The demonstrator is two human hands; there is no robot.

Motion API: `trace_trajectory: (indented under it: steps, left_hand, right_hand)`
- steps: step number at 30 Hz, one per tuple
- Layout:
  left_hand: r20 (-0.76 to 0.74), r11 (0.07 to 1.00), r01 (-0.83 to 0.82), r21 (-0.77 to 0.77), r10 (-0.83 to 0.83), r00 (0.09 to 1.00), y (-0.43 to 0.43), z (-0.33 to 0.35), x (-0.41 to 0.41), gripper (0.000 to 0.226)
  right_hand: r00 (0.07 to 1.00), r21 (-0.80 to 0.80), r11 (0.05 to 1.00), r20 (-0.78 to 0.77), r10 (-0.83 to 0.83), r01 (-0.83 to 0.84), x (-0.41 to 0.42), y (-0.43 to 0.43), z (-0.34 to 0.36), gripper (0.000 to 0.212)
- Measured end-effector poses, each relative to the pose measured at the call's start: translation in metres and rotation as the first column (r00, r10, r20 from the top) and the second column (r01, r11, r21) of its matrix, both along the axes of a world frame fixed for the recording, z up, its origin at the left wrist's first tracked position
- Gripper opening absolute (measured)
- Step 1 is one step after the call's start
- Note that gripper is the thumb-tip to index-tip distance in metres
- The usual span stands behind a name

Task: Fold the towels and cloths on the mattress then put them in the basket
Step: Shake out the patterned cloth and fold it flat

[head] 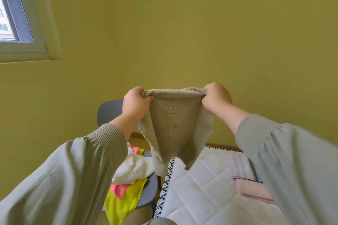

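I hold a beige terry towel (173, 124) up in the air in front of the wall. My left hand (135, 103) grips its top left corner and my right hand (216, 99) grips its top right corner. The towel hangs down between them, narrowing to a point above the white quilted mattress (197, 192). A folded pink towel (252, 190) lies on the mattress at the right, partly hidden by my right sleeve. No basket is in view.
A grey chair (109, 113) stands left of the mattress. On its seat lie a white cloth (135, 170), a yellow cloth (124, 201) and a pink cloth (118, 190). A window (16, 14) is at the upper left. A yellow-green wall fills the background.
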State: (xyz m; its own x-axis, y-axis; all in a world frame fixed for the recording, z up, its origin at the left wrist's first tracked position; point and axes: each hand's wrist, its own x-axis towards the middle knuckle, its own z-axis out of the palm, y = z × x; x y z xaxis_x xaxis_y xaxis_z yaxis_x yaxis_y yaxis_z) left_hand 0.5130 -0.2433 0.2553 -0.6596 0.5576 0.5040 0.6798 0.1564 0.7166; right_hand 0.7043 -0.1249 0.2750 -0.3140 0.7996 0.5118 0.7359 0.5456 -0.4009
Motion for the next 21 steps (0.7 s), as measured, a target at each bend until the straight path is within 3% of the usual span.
trace_trajectory:
  steps: [4, 9, 13, 16, 19, 21]
  left_hand:
    - [-0.026, 0.998, -0.026, -0.059, 0.024, 0.999, -0.004, -0.002, -0.007, 0.016]
    - [0.121, 1.000, 0.011, -0.030, -0.007, 0.993, 0.002, -0.010, -0.007, 0.022]
    - [0.310, 0.990, 0.130, -0.045, -0.110, 0.944, 0.016, -0.025, 0.000, 0.013]
    - [0.340, 0.976, 0.173, -0.133, -0.120, 0.933, 0.030, -0.044, 0.005, 0.011]
    - [0.342, 0.943, 0.198, -0.267, -0.100, 0.934, 0.051, -0.075, 0.005, 0.024]
    - [0.297, 0.906, 0.202, -0.371, -0.090, 0.951, 0.065, -0.100, 0.002, 0.029]
  right_hand:
    - [0.962, -0.055, 0.998, -0.273, 0.013, -0.029, 0.011, 0.015, 0.002, 0.028]
    - [0.810, -0.287, 0.933, -0.586, 0.007, -0.215, 0.024, 0.018, -0.001, 0.011]
    - [0.824, -0.401, 0.883, -0.566, -0.029, -0.244, 0.035, 0.030, -0.023, 0.025]
    - [0.854, -0.497, 0.843, -0.513, -0.092, -0.207, 0.043, 0.045, -0.050, 0.036]
    - [0.903, -0.559, 0.819, -0.407, -0.136, -0.129, 0.054, 0.062, -0.082, 0.011]
    - [0.931, -0.597, 0.800, -0.324, -0.170, -0.062, 0.057, 0.078, -0.111, 0.038]
